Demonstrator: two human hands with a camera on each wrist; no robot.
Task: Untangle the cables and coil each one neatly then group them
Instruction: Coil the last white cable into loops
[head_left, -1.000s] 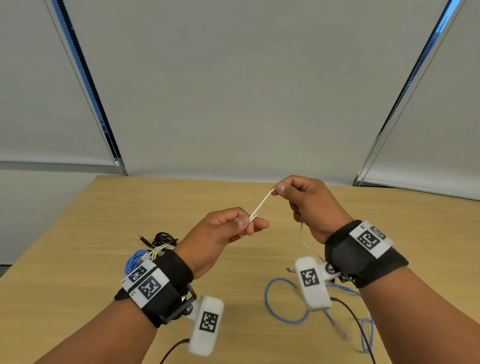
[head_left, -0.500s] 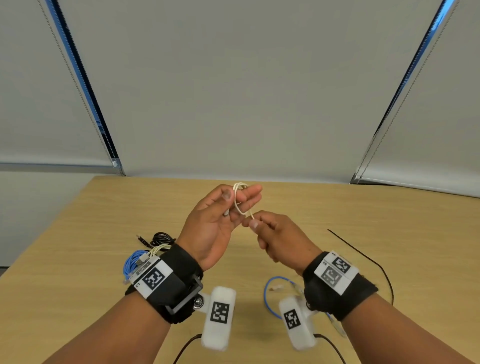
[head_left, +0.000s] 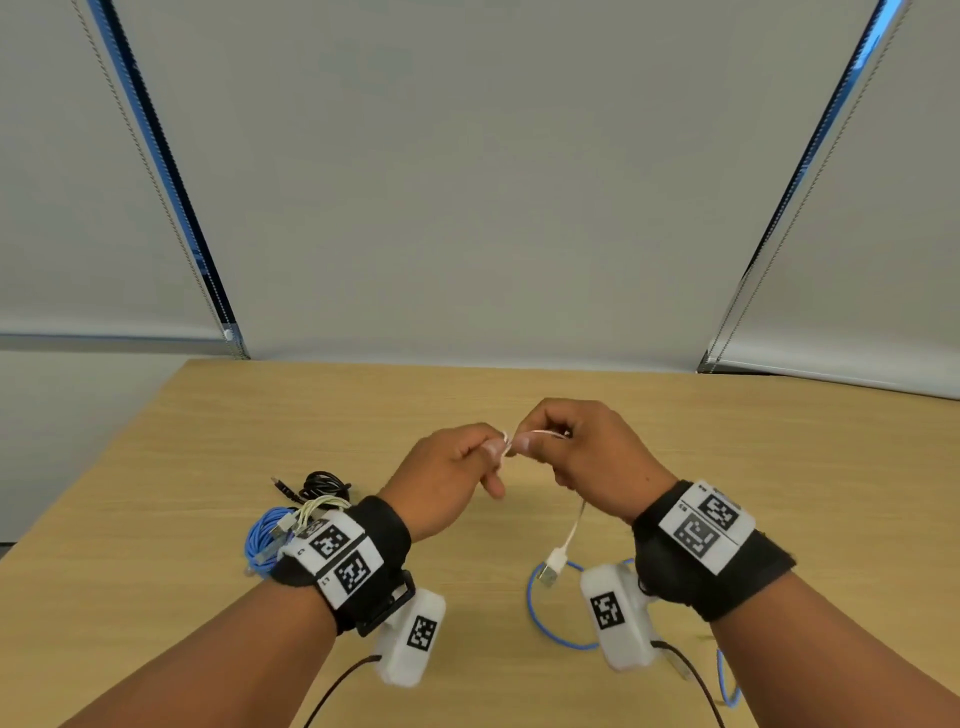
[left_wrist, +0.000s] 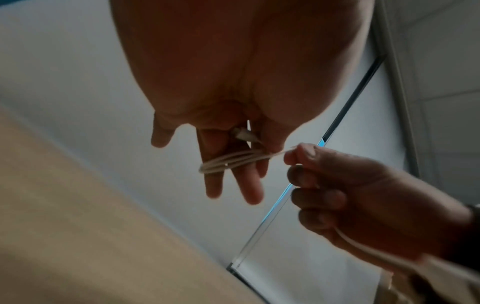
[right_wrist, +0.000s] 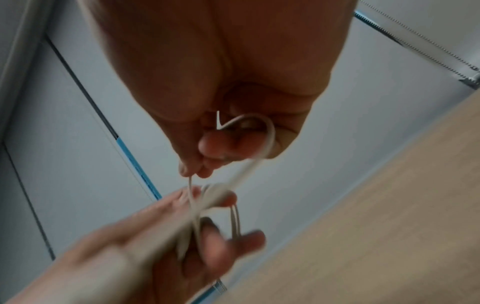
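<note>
Wooden table (head_left: 779, 467), both hands up above it: left hand (head_left: 447, 475) has white cable (left_wrist: 228, 162) looped round its fingers, right hand (head_left: 587, 457) pinches the strand, plug (head_left: 551, 566) dangling below.

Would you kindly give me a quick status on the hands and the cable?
Left hand holds white USB cable looped round its fingers. Right hand pinches the strand. USB plug dangles free. Nothing in the way.
</note>
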